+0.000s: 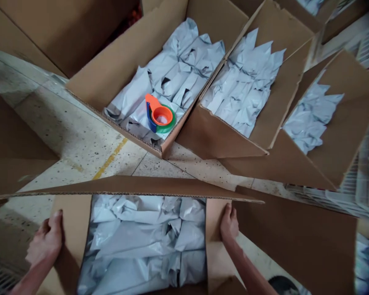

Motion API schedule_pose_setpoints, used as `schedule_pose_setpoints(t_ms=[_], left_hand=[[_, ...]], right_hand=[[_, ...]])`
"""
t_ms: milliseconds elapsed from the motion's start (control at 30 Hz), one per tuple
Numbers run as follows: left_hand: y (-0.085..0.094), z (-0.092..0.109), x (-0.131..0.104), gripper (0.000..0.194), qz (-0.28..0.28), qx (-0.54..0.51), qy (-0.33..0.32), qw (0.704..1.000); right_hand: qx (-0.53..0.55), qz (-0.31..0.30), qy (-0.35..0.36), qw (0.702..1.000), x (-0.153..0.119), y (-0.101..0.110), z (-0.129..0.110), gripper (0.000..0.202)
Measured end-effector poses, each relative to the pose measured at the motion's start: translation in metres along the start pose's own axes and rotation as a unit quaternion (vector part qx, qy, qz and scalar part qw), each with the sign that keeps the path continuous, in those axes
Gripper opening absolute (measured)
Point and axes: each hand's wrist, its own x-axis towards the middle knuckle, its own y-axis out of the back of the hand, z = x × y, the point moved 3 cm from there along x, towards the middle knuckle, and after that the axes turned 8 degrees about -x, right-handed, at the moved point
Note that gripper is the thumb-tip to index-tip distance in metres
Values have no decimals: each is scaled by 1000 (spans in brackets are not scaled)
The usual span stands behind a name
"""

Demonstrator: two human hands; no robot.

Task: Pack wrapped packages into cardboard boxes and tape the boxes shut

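Directly in front of me is an open cardboard box point(160, 185) packed with grey plastic mailer bags point(135, 237). At its left, my left hand point(46, 241) is closed on the outer edge of a side flap point(74, 233), its thumb on the near face. My right hand point(229, 223) grips the outer edge of the opposite flap point(214, 225), with its fingers curled around the cardboard. Both side flaps stand out from the box, and the far flap rises across the back. The bags lie in rows between the two hands.
Beyond stands another open box point(95, 69) of grey bags, with an orange, blue and green tape dispenser point(161, 116) on top of them. Two more boxes of bags, a middle one point(227, 135) and a right one point(347, 123), sit beside it. White plastic crates point(361, 172) line the right side.
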Motion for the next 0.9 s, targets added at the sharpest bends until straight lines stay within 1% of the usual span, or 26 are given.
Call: schedule_pose_setpoints(t_ms=[67,100,167,267,300,333,400,467,500,567,633,667,700,767,833,900], left_hand=[[-1,8,-13,116,-7,-11,46,999],[-4,10,-18,112,-14,-34,51,998],[-11,12,-27,102,24,-74,-1,997],[-26,6,-33,91,137,-100,-96,981],[-32,3,-34,89,167,-100,-114,974],[-37,1,-34,88,181,-101,-126,970],[-42,-1,-38,85,183,-103,-141,967],[-44,2,-47,81,162,-111,-177,965],[-45,6,-53,78,148,-114,-202,962],[-48,13,-63,75,125,-108,-250,954],[-53,19,-67,73,144,-94,-269,948],[-56,20,-67,72,166,-88,-271,944],[-57,21,-66,71,186,-83,-273,940],[-59,19,-65,69,203,-80,-272,937],[-59,15,-65,67,192,-81,-266,941],[-60,13,-67,62,160,-73,-287,942]], right_hand=[[-41,39,12,998,-5,-4,-4,94],[-53,49,23,997,-9,-4,-7,92],[-71,64,52,994,-17,-4,-14,91],[-98,89,93,987,-29,-6,-22,95],[-115,108,103,982,-33,-7,-24,96],[-132,127,114,977,-36,-7,-26,95],[-157,154,135,966,-43,-7,-30,92],[-159,153,164,961,-52,-4,-35,86],[-163,144,192,957,-57,-4,-38,80],[-195,142,271,932,-67,-5,-45,69],[-229,170,332,899,-74,-10,-50,63],[-234,191,342,890,-76,-13,-51,63],[-229,210,342,887,-77,-16,-52,63],[-216,235,335,886,-77,-19,-51,62],[-221,235,341,883,-79,-18,-49,62],[-236,212,372,873,-84,-18,-46,62]])
